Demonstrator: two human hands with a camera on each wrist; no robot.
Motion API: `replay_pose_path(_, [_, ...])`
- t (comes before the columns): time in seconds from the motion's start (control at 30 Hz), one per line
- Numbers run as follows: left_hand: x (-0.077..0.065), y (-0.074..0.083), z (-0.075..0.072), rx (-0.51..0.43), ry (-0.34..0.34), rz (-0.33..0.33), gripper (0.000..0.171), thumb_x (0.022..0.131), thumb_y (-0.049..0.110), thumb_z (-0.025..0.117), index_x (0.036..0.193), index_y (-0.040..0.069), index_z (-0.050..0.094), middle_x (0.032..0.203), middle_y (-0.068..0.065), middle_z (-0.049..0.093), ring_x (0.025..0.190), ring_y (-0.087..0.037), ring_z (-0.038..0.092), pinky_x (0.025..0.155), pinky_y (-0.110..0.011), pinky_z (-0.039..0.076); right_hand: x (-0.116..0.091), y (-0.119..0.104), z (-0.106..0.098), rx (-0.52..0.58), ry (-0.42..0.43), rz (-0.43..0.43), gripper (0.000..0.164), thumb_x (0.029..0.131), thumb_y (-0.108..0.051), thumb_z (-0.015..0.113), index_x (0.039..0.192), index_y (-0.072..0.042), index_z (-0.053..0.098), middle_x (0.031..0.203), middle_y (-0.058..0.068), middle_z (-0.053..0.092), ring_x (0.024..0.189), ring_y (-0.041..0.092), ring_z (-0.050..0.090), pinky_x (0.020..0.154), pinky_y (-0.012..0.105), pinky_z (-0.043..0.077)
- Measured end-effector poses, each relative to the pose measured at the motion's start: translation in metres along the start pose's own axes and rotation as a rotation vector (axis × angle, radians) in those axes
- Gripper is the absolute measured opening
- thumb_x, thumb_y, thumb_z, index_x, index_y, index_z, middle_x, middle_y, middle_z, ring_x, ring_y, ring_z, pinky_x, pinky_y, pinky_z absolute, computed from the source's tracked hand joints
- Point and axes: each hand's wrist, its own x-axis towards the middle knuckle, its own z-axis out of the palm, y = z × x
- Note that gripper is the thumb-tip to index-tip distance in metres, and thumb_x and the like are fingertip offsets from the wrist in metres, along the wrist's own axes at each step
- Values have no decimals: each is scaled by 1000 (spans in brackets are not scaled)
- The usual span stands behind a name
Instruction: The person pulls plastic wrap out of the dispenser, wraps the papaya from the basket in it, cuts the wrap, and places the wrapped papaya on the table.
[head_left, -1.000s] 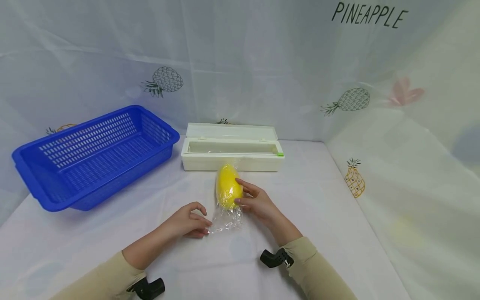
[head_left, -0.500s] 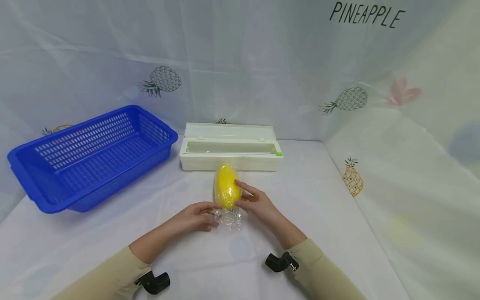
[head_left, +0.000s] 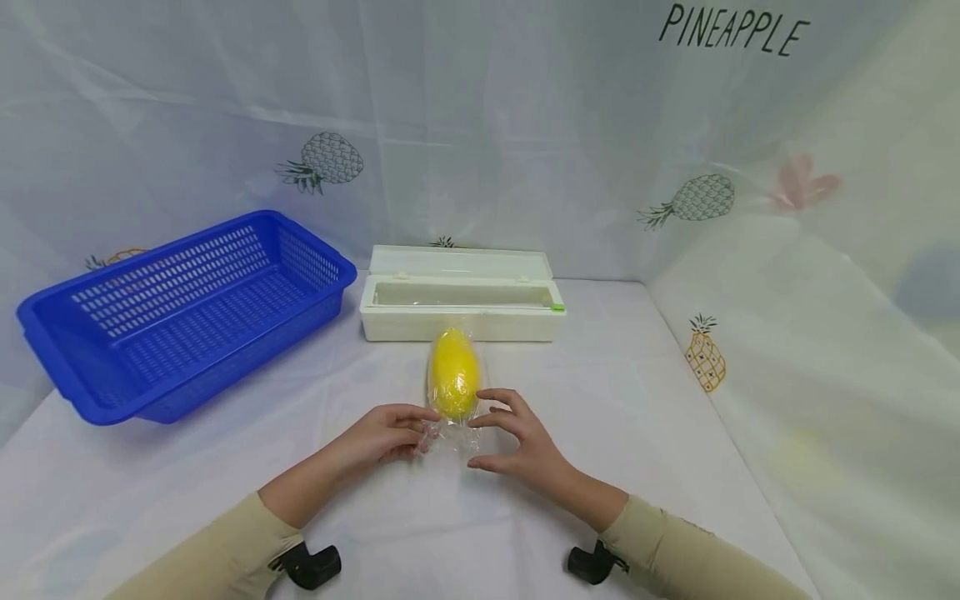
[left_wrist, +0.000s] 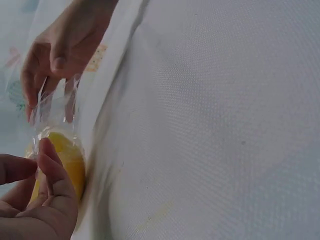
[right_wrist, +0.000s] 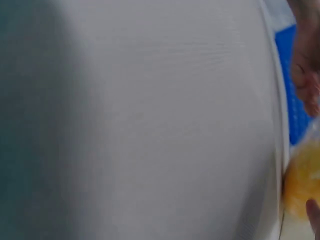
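A smooth yellow oval object (head_left: 454, 367), its exact kind unclear, lies on the cloth, wrapped in clear cling film (head_left: 453, 435) whose loose, crumpled end points towards me. At the left of that loose end, my left hand (head_left: 386, 433) pinches the film between thumb and finger, as the left wrist view (left_wrist: 47, 200) shows. My right hand (head_left: 525, 442) is on the other side, fingers spread and bent slightly, their tips beside the film and the object's lower right. Contact there is hard to tell. In the right wrist view the yellow object (right_wrist: 302, 180) is cut off by the frame edge.
Behind the yellow object is a long white cling film box (head_left: 461, 327), its lid (head_left: 461, 264) raised, with a green slider (head_left: 558, 307) at the right. A blue perforated basket (head_left: 195, 317) stands at the left. White cloth (head_left: 615, 400) covers the table and hangs behind.
My right hand has left the yellow object's side and come down towards me, its fingers spreading beside the film's loose end. My left hand has moved right and now pinches that end.
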Motion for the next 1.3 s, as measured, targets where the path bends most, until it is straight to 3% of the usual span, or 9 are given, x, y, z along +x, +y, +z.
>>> replay_pose_path(0.2, [2, 1, 1, -32, 5, -3, 35, 95, -2, 52, 129, -13, 53, 103, -10, 68, 83, -16, 62, 77, -27, 54, 0, 0, 8, -159, -19, 23, 53, 64, -12, 93, 111, -14, 68, 138, 13, 39, 122, 27, 45, 97, 40, 48])
replay_pose_path(0.33, [5, 2, 1, 6, 27, 16, 35, 93, -7, 50, 126, -14, 55, 106, -11, 68, 85, -15, 61, 76, -26, 53, 4, 4, 8, -181, 9, -39, 43, 70, -1, 86, 109, -10, 72, 132, 13, 46, 111, 25, 54, 93, 34, 50])
replay_pose_path(0.57, [7, 6, 5, 294, 147, 136, 30, 86, -8, 62, 116, -6, 67, 106, -13, 70, 94, -22, 64, 77, -28, 55, 16, 11, -4, -191, 46, -239, 20, 75, 1, 82, 93, -7, 78, 122, 9, 58, 115, 26, 56, 96, 38, 49])
replay_pose_path(0.7, [8, 9, 9, 422, 237, 202, 26, 82, -2, 75, 108, -1, 73, 100, -9, 72, 92, -22, 66, 77, -29, 56, 20, 10, -9, -130, 45, -247, 18, 78, 3, 78, 92, -8, 75, 123, 8, 64, 123, 28, 52, 102, 38, 44])
replay_pose_path(0.87, [11, 16, 17, 569, 326, 289, 18, 75, 8, 84, 91, 7, 76, 85, 2, 70, 82, -16, 65, 74, -27, 55, 25, 7, -9, -25, 64, -176, 19, 83, 3, 73, 100, -6, 72, 118, 7, 68, 122, 27, 55, 103, 35, 43])
replay_pose_path(1.0, [16, 19, 21, 600, 384, 306, 8, 77, 7, 82, 82, 9, 75, 80, 4, 69, 82, -17, 64, 72, -28, 55, 29, 2, -7, 21, 93, -112, 19, 86, 1, 70, 104, -4, 72, 113, 7, 71, 118, 26, 59, 100, 35, 46])
replay_pose_path(1.17, [21, 20, 22, 587, 422, 354, 8, 78, 9, 81, 76, 9, 74, 86, 4, 63, 89, -19, 60, 77, -31, 53, 36, -6, -6, 144, 131, 142, 10, 92, -8, 66, 97, -2, 72, 108, 7, 72, 113, 23, 62, 96, 32, 48])
replay_pose_path(1.3, [25, 23, 23, 581, 437, 396, 17, 81, 14, 79, 70, 9, 66, 113, -5, 60, 119, -28, 51, 101, -43, 44, 42, -11, -8, 309, 171, 383, 16, 94, -12, 65, 100, 2, 71, 111, 10, 71, 113, 22, 62, 95, 32, 49])
